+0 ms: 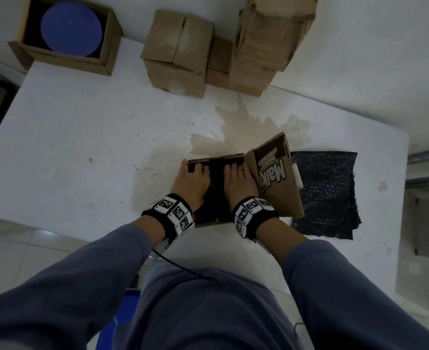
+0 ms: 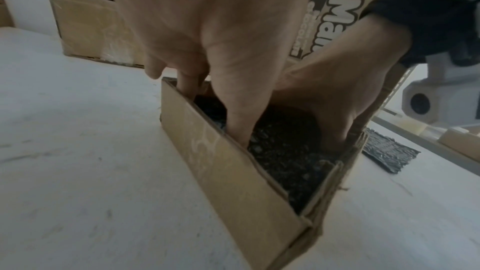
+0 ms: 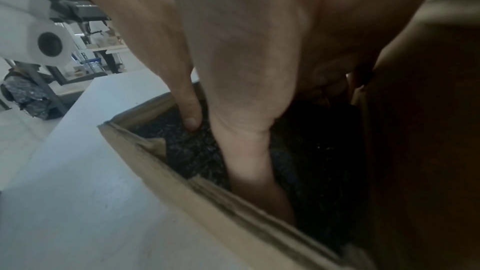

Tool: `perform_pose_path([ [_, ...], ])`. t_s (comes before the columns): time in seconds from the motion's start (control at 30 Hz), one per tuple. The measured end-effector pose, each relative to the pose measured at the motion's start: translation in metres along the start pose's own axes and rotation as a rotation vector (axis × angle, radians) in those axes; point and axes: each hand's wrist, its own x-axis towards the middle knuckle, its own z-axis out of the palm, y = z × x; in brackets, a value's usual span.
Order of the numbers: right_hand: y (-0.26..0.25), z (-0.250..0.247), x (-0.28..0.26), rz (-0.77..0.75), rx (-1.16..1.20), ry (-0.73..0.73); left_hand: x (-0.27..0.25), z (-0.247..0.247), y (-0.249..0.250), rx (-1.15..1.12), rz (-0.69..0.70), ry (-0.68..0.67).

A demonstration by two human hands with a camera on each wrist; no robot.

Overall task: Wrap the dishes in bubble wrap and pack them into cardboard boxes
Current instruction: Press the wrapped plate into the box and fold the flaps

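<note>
Both hands (image 1: pixel 216 183), fingers extended, pressing bubble wrap (image 2: pixel 285 151)

Raised printed cardboard flap (image 1: pixel 275 173) walls off box's right side; folded black bubble wrap sheet (image 1: pixel 325 195) beyond it. Stacked brown cardboard boxes (image 1: pixel 208 54) crowd far edge (left tabletop (image 1: pixel 69 152) bare).

A black bubble-wrapped bundle (image 1: pixel 214 178) lies inside the open box (image 2: pixel 233 171), spare wrap (image 1: pixel 327 195) flat just beside it.

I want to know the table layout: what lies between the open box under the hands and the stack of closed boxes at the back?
Only bare table, marked by a brownish stain. The head view shows it between the open box and the stack.
</note>
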Motion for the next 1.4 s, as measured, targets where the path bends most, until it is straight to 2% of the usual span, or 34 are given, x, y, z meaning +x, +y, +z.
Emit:
perform_pose_path([
  [0.17,0.003,0.001,0.002,-0.014,0.002,0.029,-0.004,0.005,0.002,-0.039,-0.045,0.014],
  [0.27,0.003,-0.001,0.004,-0.013,-0.009,0.045,-0.008,0.007,0.000,-0.048,-0.010,0.024],
  [0.37,0.004,0.000,0.005,-0.013,-0.003,0.049,-0.009,0.009,0.000,-0.012,0.014,-0.020],
  [0.6,0.005,0.005,0.003,-0.037,0.040,0.084,-0.007,0.014,0.017,0.045,-0.062,-0.106],
  [0.93,0.008,0.008,0.003,-0.096,0.077,0.067,0.004,0.032,0.021,0.038,-0.090,-0.010],
  [1.4,0.002,0.007,0.001,-0.015,0.030,0.091,-0.006,0.022,0.023,-0.071,-0.127,-0.037],
])
